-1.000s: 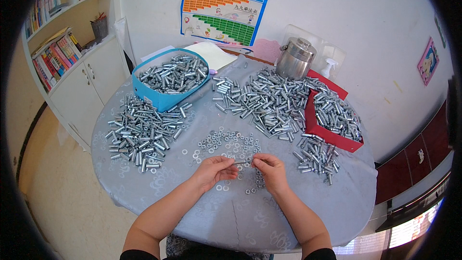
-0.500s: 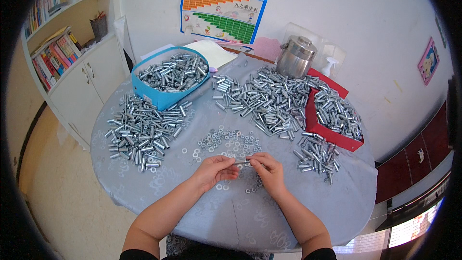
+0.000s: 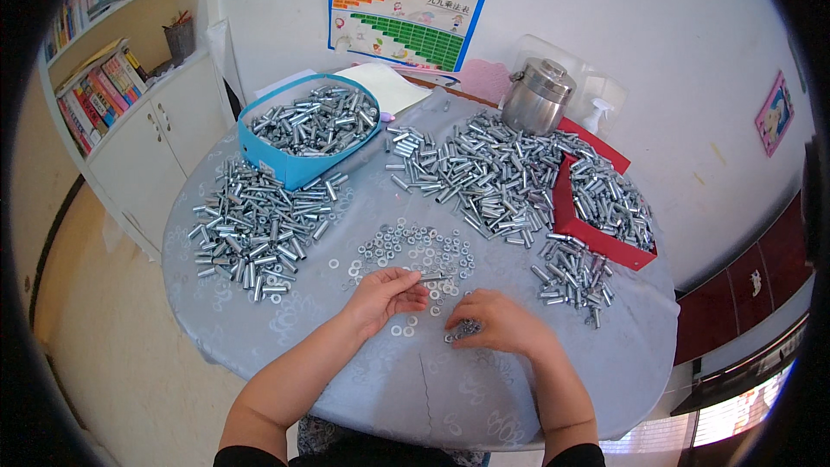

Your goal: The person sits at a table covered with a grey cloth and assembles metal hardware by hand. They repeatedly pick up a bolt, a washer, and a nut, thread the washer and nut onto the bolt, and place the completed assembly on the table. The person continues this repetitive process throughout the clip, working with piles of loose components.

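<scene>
My left hand (image 3: 389, 301) is closed, thumb and forefinger pinching a silver expansion bolt (image 3: 432, 277) that points right. My right hand (image 3: 501, 323) is just to the right and nearer to me. Its thumb and fingers are curved but apart, reaching around a small cluster of metal nuts or spring washers (image 3: 468, 329) on the table. Whether it touches any piece is hard to see. Beyond both hands lie scattered hex nuts (image 3: 399, 238). Flat washers (image 3: 408, 326) lie loose between my hands and further out.
A blue bin (image 3: 294, 175) full of metal sleeves stands far left, with a pile of bolts (image 3: 259, 229) before it. Another large pile (image 3: 484, 173) spreads at the back, by a steel pot (image 3: 538, 99). A red box (image 3: 605, 249) holds more parts at right, with a smaller pile (image 3: 572, 272) in front.
My right hand has let go of the bolt and moved down and right to the small cluster of parts. My left hand still holds the bolt in about the same place.
</scene>
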Motion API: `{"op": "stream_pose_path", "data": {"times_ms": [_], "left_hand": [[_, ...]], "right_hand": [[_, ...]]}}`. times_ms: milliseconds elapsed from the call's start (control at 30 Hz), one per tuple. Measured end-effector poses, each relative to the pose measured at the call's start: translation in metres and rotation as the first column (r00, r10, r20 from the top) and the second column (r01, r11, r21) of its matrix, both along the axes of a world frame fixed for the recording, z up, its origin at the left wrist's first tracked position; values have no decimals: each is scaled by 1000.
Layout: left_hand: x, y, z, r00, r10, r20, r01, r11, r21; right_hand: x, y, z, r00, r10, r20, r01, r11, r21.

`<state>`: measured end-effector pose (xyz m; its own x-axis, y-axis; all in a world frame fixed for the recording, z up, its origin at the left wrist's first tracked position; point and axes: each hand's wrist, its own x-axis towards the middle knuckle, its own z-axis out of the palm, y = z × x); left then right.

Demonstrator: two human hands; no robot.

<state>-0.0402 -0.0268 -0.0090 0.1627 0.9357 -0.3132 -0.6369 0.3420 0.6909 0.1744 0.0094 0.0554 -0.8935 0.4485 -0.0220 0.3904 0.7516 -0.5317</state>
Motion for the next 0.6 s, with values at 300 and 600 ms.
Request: {"op": "stream_pose_path", "data": {"times_ms": [300, 600], "left_hand": [[-3, 1, -1, 998, -6, 64, 3, 999, 47], [-1, 2, -5, 993, -74, 97, 69, 996, 51]], "right_hand": [[-4, 2, -20, 985, -137, -100, 121, 981, -150], [-15, -1, -6, 674, -472, -568, 415, 878, -237]]}}
